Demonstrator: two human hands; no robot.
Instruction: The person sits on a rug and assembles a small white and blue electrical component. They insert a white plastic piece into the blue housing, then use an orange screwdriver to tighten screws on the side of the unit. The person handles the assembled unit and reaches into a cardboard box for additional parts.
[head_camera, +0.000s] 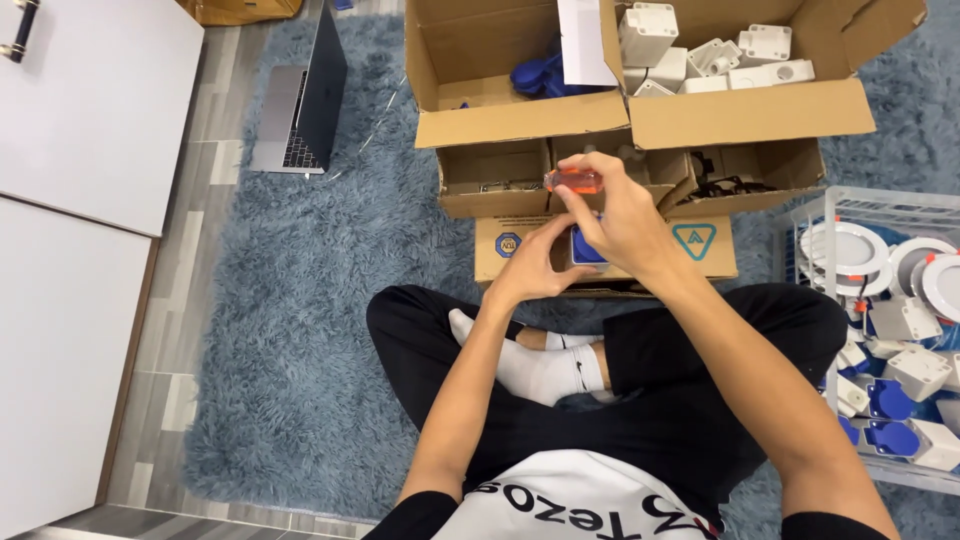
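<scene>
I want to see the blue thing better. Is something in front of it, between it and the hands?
Nothing separates them: both hands already hold it. The left hand cups the blue part, and the right hand, gripping an orange-handled screwdriver, covers its top.

Shaggy blue-grey rug (290, 330) over grey wood-plank floor (190, 180), white cabinet doors (90, 110) along the left edge, an open laptop (305, 105) on the rug's far side, open cardboard boxes (640, 110) beyond it, and even light with soft shadows.
</scene>
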